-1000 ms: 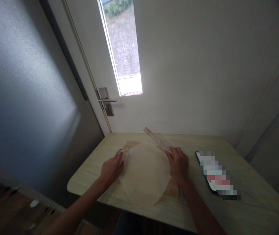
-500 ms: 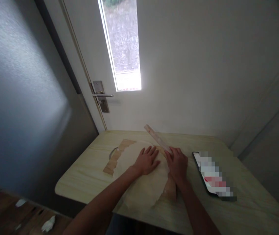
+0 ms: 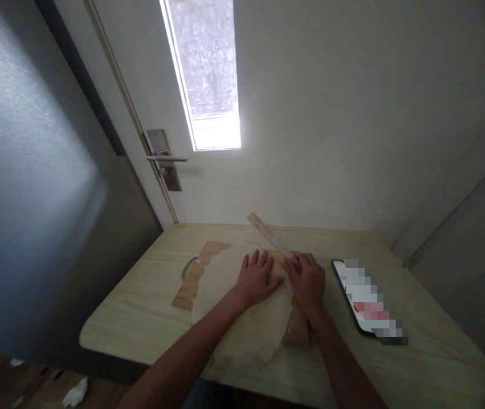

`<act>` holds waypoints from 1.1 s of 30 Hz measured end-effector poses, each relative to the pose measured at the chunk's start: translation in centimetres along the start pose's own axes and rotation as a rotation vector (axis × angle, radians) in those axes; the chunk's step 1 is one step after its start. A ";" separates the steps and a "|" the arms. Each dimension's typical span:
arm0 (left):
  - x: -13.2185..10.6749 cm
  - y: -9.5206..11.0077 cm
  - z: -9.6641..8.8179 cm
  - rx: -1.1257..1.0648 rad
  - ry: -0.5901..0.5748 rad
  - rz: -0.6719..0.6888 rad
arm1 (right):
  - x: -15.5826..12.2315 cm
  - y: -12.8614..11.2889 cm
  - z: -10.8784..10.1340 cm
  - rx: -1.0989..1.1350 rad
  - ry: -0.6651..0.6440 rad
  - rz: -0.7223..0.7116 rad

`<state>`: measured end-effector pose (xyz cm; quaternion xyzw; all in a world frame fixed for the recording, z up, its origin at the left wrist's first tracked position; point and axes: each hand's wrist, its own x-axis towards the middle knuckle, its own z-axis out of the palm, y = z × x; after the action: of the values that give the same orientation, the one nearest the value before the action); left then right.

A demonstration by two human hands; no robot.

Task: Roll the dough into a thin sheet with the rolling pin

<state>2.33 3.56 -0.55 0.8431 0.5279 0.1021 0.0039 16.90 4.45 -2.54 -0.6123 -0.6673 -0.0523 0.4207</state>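
Note:
A thin, pale sheet of dough (image 3: 242, 318) with ragged edges covers most of a wooden cutting board (image 3: 297, 329) that has a metal handle (image 3: 188, 268) on its left side. My left hand (image 3: 256, 280) lies flat on the dough, palm down, its fingers stretched and the thumb apart. Closed around the near end of a thin wooden rolling pin (image 3: 270, 234), my right hand (image 3: 309, 283) is at the right edge of the board. The pin points away to the upper left, past the board's far edge. My right palm hides its near end.
The board lies on a light wood-grain table (image 3: 140, 307). To the right of my right hand rests a phone (image 3: 364, 298), its screen partly blurred out. Behind the table stands a white door with a lever handle (image 3: 168, 159) and a narrow window. White scraps (image 3: 75, 392) lie on the floor.
The view has shifted slightly, moving the door and table a little left and up in the picture. Both hands keep nearly the same places on the dough and the rolling pin.

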 end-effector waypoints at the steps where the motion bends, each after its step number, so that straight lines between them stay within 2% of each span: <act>1: 0.0 0.0 0.1 0.000 0.004 0.001 | 0.0 0.0 0.0 -0.002 0.001 -0.003; 5: -0.2 -0.4 0.2 -0.001 -0.009 0.022 | 0.1 0.1 -0.2 0.005 0.012 -0.008; 8: -0.5 -1.0 -0.2 -0.016 -0.072 0.111 | 0.1 0.2 -0.3 0.030 0.015 -0.023; 11: -1.1 -1.7 -0.7 -0.033 -0.109 0.223 | 0.1 0.2 -0.4 0.011 0.003 -0.084; 13: -1.7 -1.9 -0.9 -0.035 -0.105 0.233 | 0.1 0.2 -0.4 -0.037 -0.020 -0.143; 18: -4.4 -1.7 -1.3 -0.037 -0.116 0.137 | 0.0 -0.7 -0.6 -0.085 -0.098 -0.308; 24: -8.7 -1.6 -2.9 -0.081 -0.102 0.219 | -0.6 -2.4 -1.2 -0.095 -0.204 -0.436; 28: -10.6 -2.4 -4.6 -0.131 -0.028 0.215 | -1.3 -3.2 -1.5 -0.054 -0.239 -0.453; 31: -10.6 -3.7 -5.6 -0.140 0.139 0.094 | -1.6 -3.7 -1.7 -0.018 -0.268 -0.471; 33: -9.8 -4.6 -5.9 -0.140 0.209 0.000 | -1.8 -4.0 -1.8 -0.008 -0.287 -0.495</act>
<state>-6.88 -3.71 3.03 0.8256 0.5170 0.2261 0.0078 14.17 1.08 -0.74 -0.4335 -0.8490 -0.0689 0.2941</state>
